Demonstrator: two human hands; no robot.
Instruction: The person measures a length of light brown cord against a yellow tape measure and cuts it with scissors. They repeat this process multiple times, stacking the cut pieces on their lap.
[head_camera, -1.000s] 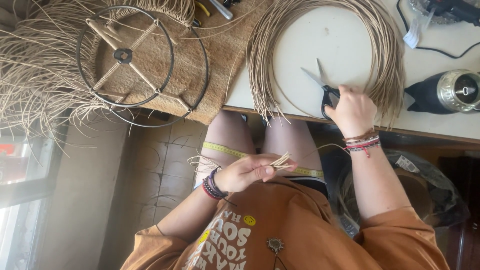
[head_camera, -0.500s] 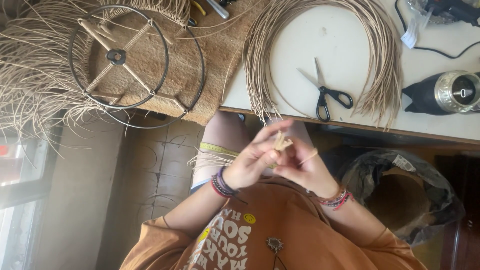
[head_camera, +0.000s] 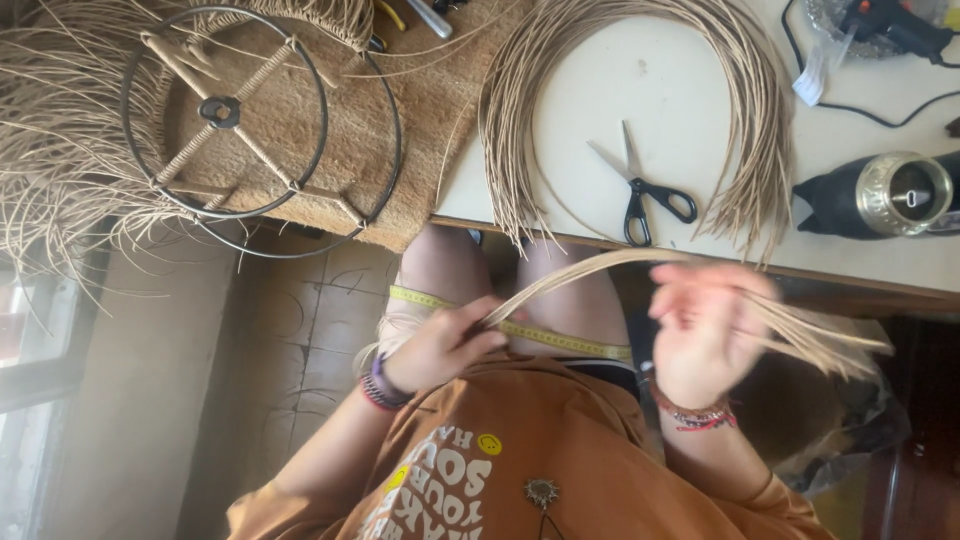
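My left hand (head_camera: 440, 342) pinches one end of a thin bundle of tan raffia strands (head_camera: 590, 272) above my lap. My right hand (head_camera: 705, 330), blurred by motion, runs along the same strands, whose loose ends fan out to the right (head_camera: 830, 340). A yellow tape measure (head_camera: 540, 335) lies across my thighs under the hands. Black-handled scissors (head_camera: 640, 195) rest on the white table (head_camera: 640, 90), inside a big arc of raffia (head_camera: 745, 110).
A round wire frame (head_camera: 225, 110) with raffia-wrapped spokes and a fringe sits on a woven mat at upper left. A black and brass tool (head_camera: 880, 195) and a glue gun (head_camera: 890, 25) lie at the table's right. A plastic bag (head_camera: 850, 420) is below right.
My right hand left the scissors on the table and came down to my lap. Both hands met, then drew apart, pulling the strands out into a long arc.
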